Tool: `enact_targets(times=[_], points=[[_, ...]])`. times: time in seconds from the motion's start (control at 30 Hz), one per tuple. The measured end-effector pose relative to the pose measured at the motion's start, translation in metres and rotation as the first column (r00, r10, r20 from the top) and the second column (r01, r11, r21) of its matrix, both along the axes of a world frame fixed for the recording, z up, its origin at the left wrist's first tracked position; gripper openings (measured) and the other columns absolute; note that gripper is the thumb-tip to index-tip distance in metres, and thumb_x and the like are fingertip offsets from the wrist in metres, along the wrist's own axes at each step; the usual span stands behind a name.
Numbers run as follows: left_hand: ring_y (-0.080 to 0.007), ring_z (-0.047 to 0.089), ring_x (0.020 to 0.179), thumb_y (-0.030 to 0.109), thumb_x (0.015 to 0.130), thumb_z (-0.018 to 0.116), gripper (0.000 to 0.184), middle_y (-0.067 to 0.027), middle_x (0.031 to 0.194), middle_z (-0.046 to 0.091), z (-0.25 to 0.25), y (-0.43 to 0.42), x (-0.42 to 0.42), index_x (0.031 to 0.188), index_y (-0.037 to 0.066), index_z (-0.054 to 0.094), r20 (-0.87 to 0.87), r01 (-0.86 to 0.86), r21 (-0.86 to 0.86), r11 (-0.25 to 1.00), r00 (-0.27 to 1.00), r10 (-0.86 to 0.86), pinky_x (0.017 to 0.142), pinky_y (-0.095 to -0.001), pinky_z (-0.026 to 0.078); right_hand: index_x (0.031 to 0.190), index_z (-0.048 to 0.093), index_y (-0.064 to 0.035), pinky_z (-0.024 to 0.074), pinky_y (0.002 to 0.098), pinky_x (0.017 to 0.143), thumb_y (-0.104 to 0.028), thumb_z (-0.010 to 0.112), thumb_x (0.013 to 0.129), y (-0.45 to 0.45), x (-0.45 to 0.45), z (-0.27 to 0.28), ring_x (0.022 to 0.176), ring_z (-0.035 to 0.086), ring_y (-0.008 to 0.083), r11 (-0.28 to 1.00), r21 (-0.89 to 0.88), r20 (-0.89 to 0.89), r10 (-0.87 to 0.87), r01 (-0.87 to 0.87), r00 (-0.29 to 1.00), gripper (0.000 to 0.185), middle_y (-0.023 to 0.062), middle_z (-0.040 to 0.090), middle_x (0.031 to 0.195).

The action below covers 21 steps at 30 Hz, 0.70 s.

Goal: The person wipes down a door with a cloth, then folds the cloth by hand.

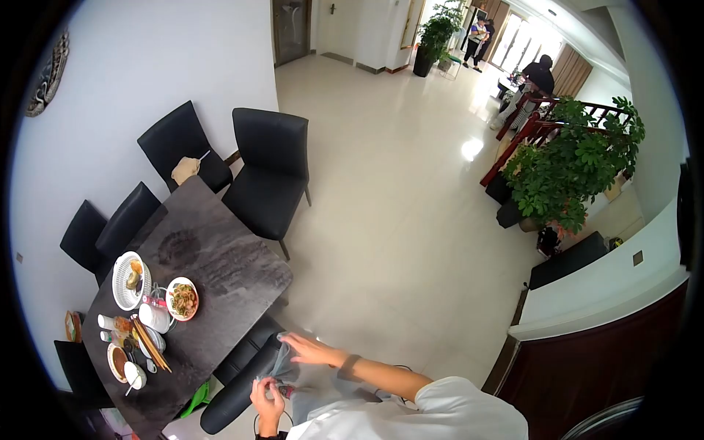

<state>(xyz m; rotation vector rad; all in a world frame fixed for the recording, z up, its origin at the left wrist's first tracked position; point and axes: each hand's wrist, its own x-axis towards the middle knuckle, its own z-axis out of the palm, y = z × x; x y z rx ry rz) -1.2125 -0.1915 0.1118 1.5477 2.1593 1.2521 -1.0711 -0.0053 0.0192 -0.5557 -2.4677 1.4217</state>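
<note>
A thin, see-through plastic bag [282, 361] is stretched between my two hands, low in the view beside a black chair. My left hand [268, 400] is closed with its fingertips pinched on one side of the bag. Higher up and to the right, my right hand [315, 350] has its fingers on the bag's upper edge, with a band around that wrist. More of the greyish film hangs in front of my white shirt [440, 412]. Something small and dark reddish [286, 391] shows near my left hand; I cannot make out what it is.
The dark table [220, 257] holds a bowl of food [182, 299], a white basket [132, 281], chopsticks [150, 343] and several small containers. A black chair [242, 381] stands close by my hands; others line the table. Plants, a red railing [524, 132] and people are farther off.
</note>
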Motion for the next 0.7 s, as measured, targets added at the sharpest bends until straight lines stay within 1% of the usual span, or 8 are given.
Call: enact_targets(times=[0.07, 0.13, 0.2, 0.33, 0.43, 0.5, 0.6, 0.7], points=[[-0.0324, 0.063, 0.067, -0.003, 0.087, 0.059, 0.008, -0.0132, 0.077, 0.066, 0.02, -0.007, 0.008, 0.092, 0.002, 0.063, -0.071, 0.087, 0.017, 0.996, 0.994, -0.086, 0.065, -0.0395, 0.049, 0.149, 0.041, -0.015, 0.053, 0.0442, 0.088, -0.012, 0.073, 0.084, 0.0, -0.003, 0.004, 0.111, 0.06, 0.0384, 0.996, 0.055, -0.068, 0.074, -0.07, 0.995, 0.073, 0.016, 0.05, 0.133], [-0.0325, 0.065, 0.067, -0.004, 0.087, 0.059, 0.009, -0.013, 0.077, 0.066, 0.026, -0.014, 0.007, 0.091, 0.002, 0.063, -0.155, 0.151, 0.001, 0.988, 0.977, -0.149, 0.06, -0.0387, 0.048, 0.146, 0.047, -0.0147, 0.0536, 0.044, 0.086, -0.01, 0.073, 0.083, -0.009, -0.007, 0.004, 0.109, 0.062, 0.0366, 0.986, 0.136, 0.037, 0.095, -0.099, 0.995, 0.068, 0.0158, 0.051, 0.133], [-0.0319, 0.065, 0.066, -0.005, 0.087, 0.059, 0.01, -0.0127, 0.077, 0.067, 0.048, -0.009, 0.011, 0.092, 0.002, 0.064, -0.16, 0.131, 0.031, 0.991, 0.979, -0.124, 0.06, -0.0384, 0.048, 0.13, 0.06, -0.0117, 0.0546, 0.0435, 0.081, -0.008, 0.074, 0.08, -0.015, -0.009, -0.004, 0.1, 0.065, 0.0339, 0.972, 0.226, 0.024, 0.053, -0.057, 0.998, 0.052, 0.015, 0.053, 0.127], [-0.0311, 0.065, 0.068, -0.007, 0.086, 0.057, 0.015, -0.0117, 0.079, 0.068, 0.073, -0.008, 0.008, 0.098, 0.001, 0.065, -0.16, 0.053, 0.078, 0.996, 0.986, -0.04, 0.061, -0.0383, 0.049, 0.108, 0.063, -0.0054, 0.054, 0.043, 0.076, -0.011, 0.076, 0.079, -0.006, 0.007, -0.005, 0.091, 0.065, 0.0331, 0.976, 0.216, -0.093, 0.012, 0.008, 0.996, 0.032, 0.0133, 0.055, 0.113], [-0.027, 0.064, 0.065, -0.004, 0.092, 0.055, 0.013, -0.0126, 0.074, 0.069, 0.078, -0.022, 0.009, 0.099, -0.003, 0.066, -0.144, -0.061, 0.093, 0.994, 0.987, 0.074, 0.061, -0.0355, 0.048, 0.106, 0.064, -0.0042, 0.0533, 0.0426, 0.077, -0.012, 0.077, 0.079, 0.001, 0.026, 0.012, 0.094, 0.064, 0.0322, 0.987, 0.145, -0.015, 0.075, -0.072, 0.997, 0.031, 0.0132, 0.055, 0.113], [-0.0379, 0.067, 0.089, -0.008, 0.085, 0.055, 0.037, -0.0202, 0.1, 0.07, 0.065, -0.053, -0.005, 0.121, -0.003, 0.061, -0.03, -0.011, -0.12, 0.993, 1.0, 0.008, 0.076, -0.0423, 0.052, 0.101, 0.066, -0.0039, 0.0529, 0.0432, 0.076, -0.014, 0.078, 0.079, 0.006, 0.034, 0.01, 0.093, 0.064, 0.0321, 0.984, 0.134, 0.019, 0.117, -0.118, 0.993, 0.027, 0.013, 0.055, 0.113], [-0.0357, 0.069, 0.084, 0.0, 0.097, 0.055, 0.026, -0.0202, 0.096, 0.073, 0.079, -0.065, 0.009, 0.121, -0.003, 0.065, -0.188, -0.069, -0.093, 0.993, 0.981, 0.051, 0.079, -0.0424, 0.053, 0.097, 0.068, -0.0038, 0.0526, 0.045, 0.074, -0.013, 0.077, 0.078, 0.016, 0.046, 0.025, 0.089, 0.064, 0.0333, 0.972, 0.174, 0.066, 0.145, -0.155, 0.987, 0.023, 0.0133, 0.057, 0.109], [-0.0363, 0.068, 0.083, -0.003, 0.097, 0.053, 0.027, -0.0192, 0.093, 0.072, 0.081, -0.08, 0.017, 0.12, -0.004, 0.065, -0.106, -0.128, -0.168, 0.977, 0.988, 0.112, 0.079, -0.0415, 0.053, 0.09, 0.069, -0.0037, 0.0528, 0.0471, 0.071, -0.012, 0.074, 0.077, 0.015, 0.049, 0.039, 0.082, 0.065, 0.0354, 0.955, 0.223, 0.137, 0.166, -0.194, 0.977, 0.016, 0.0141, 0.061, 0.098]])
